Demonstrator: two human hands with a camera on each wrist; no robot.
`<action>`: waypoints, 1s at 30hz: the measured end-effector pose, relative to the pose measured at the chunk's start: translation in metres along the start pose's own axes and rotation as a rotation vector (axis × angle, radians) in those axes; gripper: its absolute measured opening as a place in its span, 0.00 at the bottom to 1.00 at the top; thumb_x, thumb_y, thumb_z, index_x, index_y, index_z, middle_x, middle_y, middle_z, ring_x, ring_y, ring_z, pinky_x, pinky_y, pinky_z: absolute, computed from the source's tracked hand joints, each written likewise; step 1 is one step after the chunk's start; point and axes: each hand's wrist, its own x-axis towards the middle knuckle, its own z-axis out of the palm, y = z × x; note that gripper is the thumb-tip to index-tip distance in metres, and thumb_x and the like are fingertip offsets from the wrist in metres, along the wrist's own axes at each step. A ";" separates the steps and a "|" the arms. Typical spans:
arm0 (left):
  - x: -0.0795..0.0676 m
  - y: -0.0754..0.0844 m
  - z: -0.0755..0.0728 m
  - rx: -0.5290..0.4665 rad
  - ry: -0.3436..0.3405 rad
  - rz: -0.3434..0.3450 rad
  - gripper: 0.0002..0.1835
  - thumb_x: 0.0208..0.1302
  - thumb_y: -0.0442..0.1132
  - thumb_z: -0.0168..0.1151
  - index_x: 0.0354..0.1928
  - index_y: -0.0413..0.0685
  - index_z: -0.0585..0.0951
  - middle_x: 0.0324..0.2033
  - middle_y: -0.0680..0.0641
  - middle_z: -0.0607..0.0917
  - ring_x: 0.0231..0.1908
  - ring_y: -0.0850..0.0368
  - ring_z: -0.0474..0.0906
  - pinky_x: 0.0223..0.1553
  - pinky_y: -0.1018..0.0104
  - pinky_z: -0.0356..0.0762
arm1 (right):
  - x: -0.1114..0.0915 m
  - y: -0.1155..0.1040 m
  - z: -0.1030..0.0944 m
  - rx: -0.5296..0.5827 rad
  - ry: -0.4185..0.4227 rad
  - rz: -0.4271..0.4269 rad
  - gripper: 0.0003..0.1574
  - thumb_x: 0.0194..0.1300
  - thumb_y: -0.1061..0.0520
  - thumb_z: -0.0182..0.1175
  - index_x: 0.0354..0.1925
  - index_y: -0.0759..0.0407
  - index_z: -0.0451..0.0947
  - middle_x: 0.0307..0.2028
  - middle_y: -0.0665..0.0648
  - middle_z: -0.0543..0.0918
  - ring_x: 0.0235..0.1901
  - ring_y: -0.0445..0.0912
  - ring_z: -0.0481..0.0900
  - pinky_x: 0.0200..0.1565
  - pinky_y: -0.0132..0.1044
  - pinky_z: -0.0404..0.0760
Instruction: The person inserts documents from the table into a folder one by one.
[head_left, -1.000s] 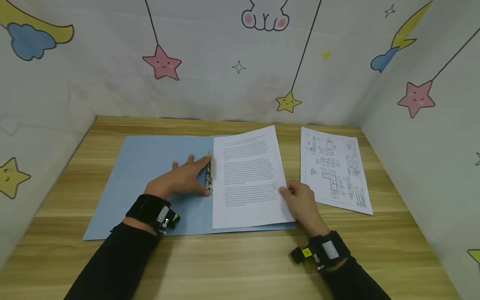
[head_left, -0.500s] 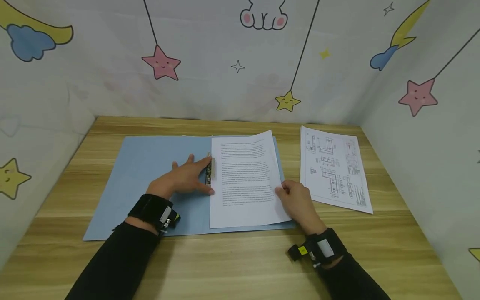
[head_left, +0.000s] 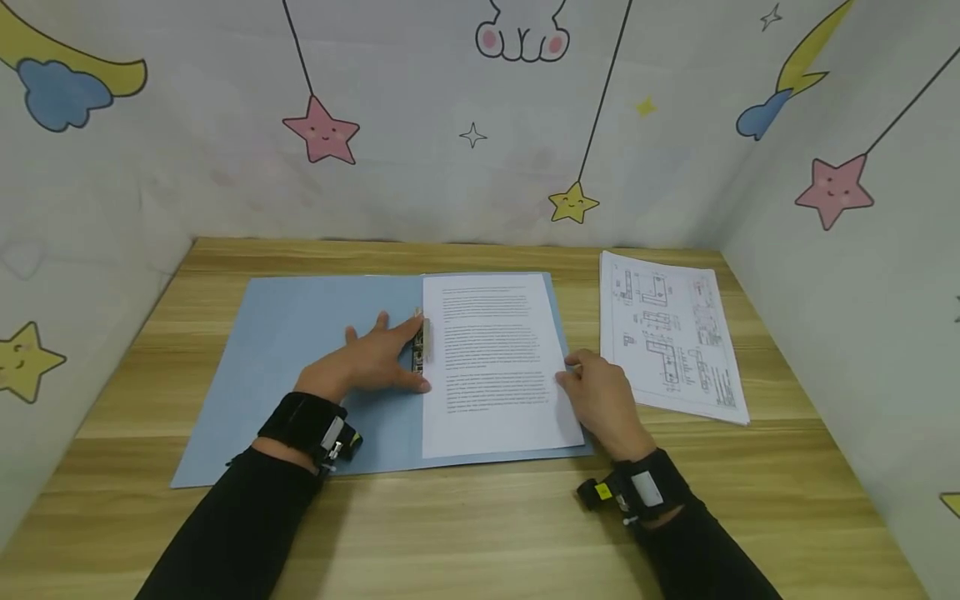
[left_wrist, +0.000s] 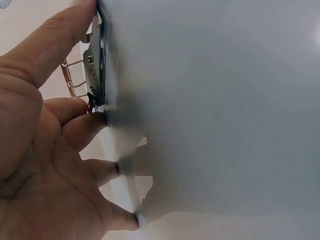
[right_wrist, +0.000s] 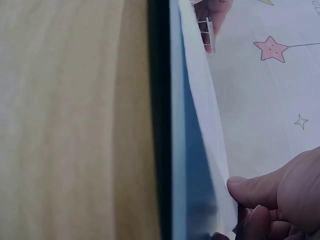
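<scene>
A blue folder (head_left: 315,304) lies spread flat on the table, with a metal binder mechanism (head_left: 417,350) along its middle fold. Printed sheets of paper (head_left: 491,358) cover its right half, their left edge beside the mechanism. My left hand (head_left: 367,354) rests on the folder with fingers spread, thumb and forefinger touching around the two ends of the mechanism. Wire prongs (left_wrist: 76,82) stand out from it in the left wrist view. At the sheets' right edge, my right hand (head_left: 603,400) pinches them, thumb (right_wrist: 242,187) on top and fingers curled at the edge.
To the right lies a stack of technical drawings (head_left: 671,337), close to my right hand. The wooden table (head_left: 465,533) meets a patterned cloth wall (head_left: 420,192) at the back and sides.
My right hand has brought the sheets slightly left and down; their raised top right corner now lies flat, aligned inside the folder. The left hand stays nearly in place.
</scene>
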 end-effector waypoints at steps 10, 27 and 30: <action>-0.001 0.003 0.000 -0.005 0.009 0.008 0.61 0.46 0.66 0.71 0.77 0.55 0.48 0.74 0.42 0.57 0.72 0.35 0.31 0.61 0.22 0.24 | 0.002 0.002 0.003 -0.040 -0.002 0.002 0.18 0.65 0.53 0.62 0.48 0.64 0.79 0.33 0.58 0.85 0.28 0.48 0.79 0.27 0.39 0.76; 0.002 0.001 0.002 0.001 -0.001 -0.010 0.63 0.45 0.67 0.71 0.77 0.56 0.46 0.74 0.41 0.55 0.72 0.35 0.29 0.61 0.23 0.22 | 0.003 0.025 -0.030 -0.098 0.210 -0.054 0.17 0.68 0.49 0.57 0.43 0.61 0.82 0.26 0.56 0.81 0.23 0.49 0.76 0.24 0.41 0.73; 0.002 -0.001 0.003 0.004 -0.001 -0.017 0.63 0.45 0.68 0.70 0.77 0.56 0.46 0.74 0.41 0.56 0.72 0.35 0.29 0.61 0.23 0.22 | 0.008 0.042 -0.038 -0.149 0.209 -0.011 0.19 0.68 0.49 0.57 0.46 0.63 0.81 0.29 0.60 0.84 0.26 0.51 0.79 0.26 0.43 0.75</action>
